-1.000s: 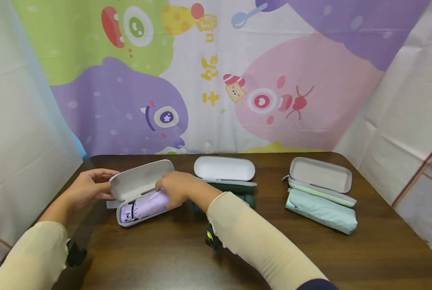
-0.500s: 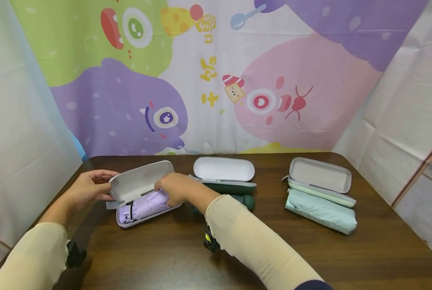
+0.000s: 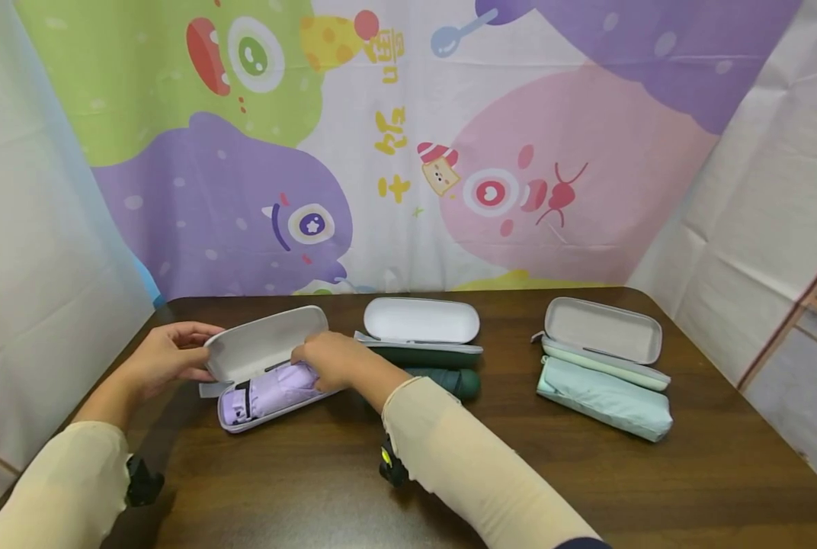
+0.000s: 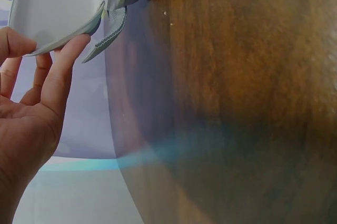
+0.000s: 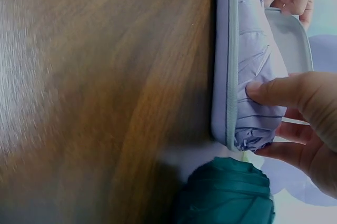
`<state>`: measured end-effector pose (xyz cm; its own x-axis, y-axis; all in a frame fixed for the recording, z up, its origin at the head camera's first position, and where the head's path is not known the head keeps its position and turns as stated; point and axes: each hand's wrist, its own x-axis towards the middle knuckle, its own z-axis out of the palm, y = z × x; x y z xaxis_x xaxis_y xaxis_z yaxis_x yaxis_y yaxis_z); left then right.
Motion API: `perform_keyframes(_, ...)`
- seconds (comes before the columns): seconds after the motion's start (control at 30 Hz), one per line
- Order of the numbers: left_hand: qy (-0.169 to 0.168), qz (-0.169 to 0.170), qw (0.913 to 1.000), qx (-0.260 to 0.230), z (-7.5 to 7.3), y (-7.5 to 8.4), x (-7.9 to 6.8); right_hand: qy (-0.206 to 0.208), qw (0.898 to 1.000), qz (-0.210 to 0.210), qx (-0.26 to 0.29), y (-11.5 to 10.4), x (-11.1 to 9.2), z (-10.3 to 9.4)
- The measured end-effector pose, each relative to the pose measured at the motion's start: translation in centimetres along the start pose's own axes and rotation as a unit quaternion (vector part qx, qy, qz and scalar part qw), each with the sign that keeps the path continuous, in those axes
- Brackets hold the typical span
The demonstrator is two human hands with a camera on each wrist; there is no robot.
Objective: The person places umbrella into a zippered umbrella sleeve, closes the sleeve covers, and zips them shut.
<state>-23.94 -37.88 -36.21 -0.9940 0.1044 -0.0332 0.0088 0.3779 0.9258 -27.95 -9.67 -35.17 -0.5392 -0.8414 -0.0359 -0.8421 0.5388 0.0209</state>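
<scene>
An open lavender zip case (image 5: 223, 60) with a grey-lined lid (image 3: 257, 347) lies at the left of the table. Inside its base sits a folded lavender umbrella (image 3: 278, 390) with a black strap near its left end. My left hand (image 3: 168, 360) pinches the raised lid's left edge; the left wrist view shows thumb and fingers on the rim (image 4: 63, 44). At the umbrella's other end is my right hand (image 3: 333, 360), gripping it with the thumb (image 5: 266, 91) on its near face and fingers round the far side.
A dark green folded umbrella (image 5: 226, 195) lies before an open dark green case (image 3: 422, 354) at the table's middle, partly behind my right forearm. To the right, a mint folded umbrella (image 3: 607, 396) lies against an open mint case (image 3: 603, 332).
Both hands keep their holds on the lid and the umbrella. My right forearm has shifted slightly left, showing more of the dark green umbrella.
</scene>
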Motion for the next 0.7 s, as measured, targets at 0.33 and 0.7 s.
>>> perform_keyframes(0.33, -0.012, 0.004, 0.9999, 0.008, -0.3, 0.0, 0.2, 0.034, 0.999, 0.016, 0.016, 0.0, 0.1, 1.1)
perform_keyframes(0.7, -0.021, 0.012, 0.9995, 0.02, -0.3, 0.3, 0.3, 0.045, 0.999, 0.007, 0.029, 0.3, -0.5, 1.3)
